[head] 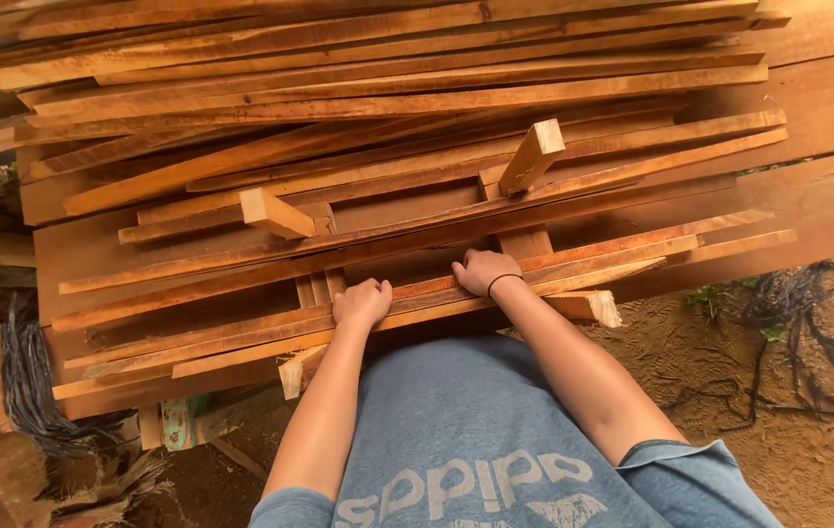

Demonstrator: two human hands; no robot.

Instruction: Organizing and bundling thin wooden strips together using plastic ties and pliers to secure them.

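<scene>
Left hand [362, 302] fingers curled over long wooden slat [437, 301], lower centre, right hand [485, 271] fingers clamped on same slat, stacked timber strips [388, 108] above, short wood block [531, 156] tilted centre right

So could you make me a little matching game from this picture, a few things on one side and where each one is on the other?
Things:
1. left hand
2. right hand
3. short wood block
4. black cords

Places:
A. sticking up from the middle of the pile
B. on the dirt at the right
C. gripping the near strips, on the side with the bare wrist
D. gripping the near strips, with a dark band at the wrist

Pairs: 1-C, 2-D, 3-A, 4-B
</scene>
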